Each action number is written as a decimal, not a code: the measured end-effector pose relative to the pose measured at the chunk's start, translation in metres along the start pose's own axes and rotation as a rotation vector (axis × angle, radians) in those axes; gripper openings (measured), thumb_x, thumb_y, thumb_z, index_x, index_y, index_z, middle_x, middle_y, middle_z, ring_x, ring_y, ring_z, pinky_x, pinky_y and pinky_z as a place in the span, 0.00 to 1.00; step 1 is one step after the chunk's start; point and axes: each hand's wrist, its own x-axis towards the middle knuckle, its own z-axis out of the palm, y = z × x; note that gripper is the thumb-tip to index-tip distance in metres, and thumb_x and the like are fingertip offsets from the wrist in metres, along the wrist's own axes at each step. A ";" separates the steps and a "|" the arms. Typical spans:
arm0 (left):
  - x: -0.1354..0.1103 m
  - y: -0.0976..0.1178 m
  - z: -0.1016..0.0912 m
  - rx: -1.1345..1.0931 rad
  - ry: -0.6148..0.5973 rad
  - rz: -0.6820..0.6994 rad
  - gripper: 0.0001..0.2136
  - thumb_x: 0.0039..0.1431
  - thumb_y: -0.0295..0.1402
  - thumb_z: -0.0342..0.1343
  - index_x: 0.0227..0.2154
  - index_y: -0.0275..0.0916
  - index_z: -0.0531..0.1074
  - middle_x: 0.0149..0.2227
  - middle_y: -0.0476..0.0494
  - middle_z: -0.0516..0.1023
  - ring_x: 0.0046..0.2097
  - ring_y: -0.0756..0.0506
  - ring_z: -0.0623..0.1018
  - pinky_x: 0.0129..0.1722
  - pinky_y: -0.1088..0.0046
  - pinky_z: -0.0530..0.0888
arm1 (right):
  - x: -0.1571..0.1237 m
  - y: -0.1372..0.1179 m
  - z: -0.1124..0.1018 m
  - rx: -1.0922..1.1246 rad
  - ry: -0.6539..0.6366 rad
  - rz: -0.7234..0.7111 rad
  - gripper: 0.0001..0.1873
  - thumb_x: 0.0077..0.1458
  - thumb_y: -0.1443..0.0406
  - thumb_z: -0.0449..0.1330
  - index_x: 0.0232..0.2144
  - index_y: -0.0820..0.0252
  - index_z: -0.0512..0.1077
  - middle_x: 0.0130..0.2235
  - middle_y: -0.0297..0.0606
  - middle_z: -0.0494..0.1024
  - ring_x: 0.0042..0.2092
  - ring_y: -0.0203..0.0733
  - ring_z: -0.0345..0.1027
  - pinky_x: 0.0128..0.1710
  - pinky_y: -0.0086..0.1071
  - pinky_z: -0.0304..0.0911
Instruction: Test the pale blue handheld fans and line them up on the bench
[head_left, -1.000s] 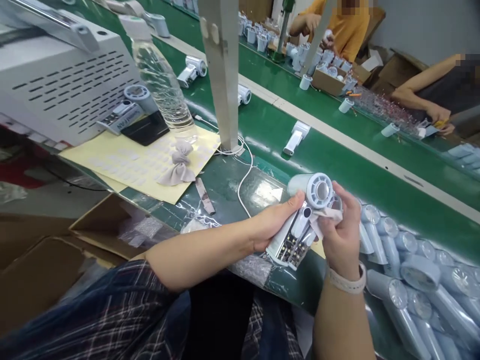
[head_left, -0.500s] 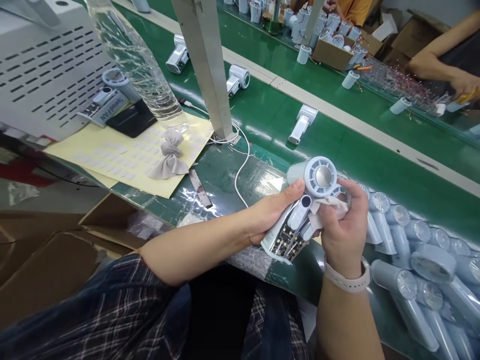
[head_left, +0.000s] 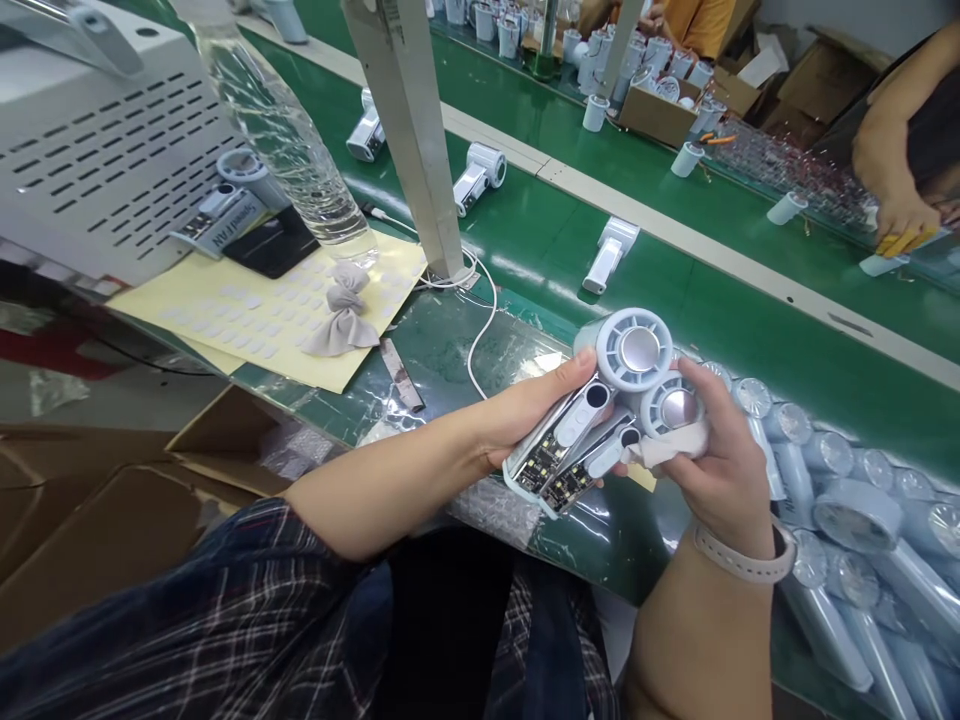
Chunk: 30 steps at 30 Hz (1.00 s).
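above the bench (head_left: pixel 442 350) both hands grip: left hand (head_left: pixel 525 415) two fans (head_left: pixel 592 430), right hand (head_left: pixel 724 470) a cloth (head_left: pixel 671 447).

Head-worn view, single. Faces forward and down, slightly tilted; close above left hand (head_left: pixel 525 415), right hand (head_left: pixel 724 470) and fans (head_left: pixel 577 430) at near bench (head_left: pixel 435 350); green conveyor (head_left: pixel 675 290) farther ahead.

Left hand (head_left: pixel 525 422), fingers out of sight behind fans (head_left: pixel 596 422)
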 end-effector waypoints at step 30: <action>0.011 -0.014 -0.003 0.899 0.122 -0.102 0.31 0.61 0.62 0.53 0.40 0.33 0.75 0.38 0.39 0.79 0.38 0.44 0.76 0.38 0.69 0.71 | -0.001 -0.026 0.016 0.153 0.083 0.144 0.28 0.54 0.51 0.71 0.55 0.47 0.76 0.59 0.41 0.78 0.62 0.57 0.70 0.62 0.54 0.65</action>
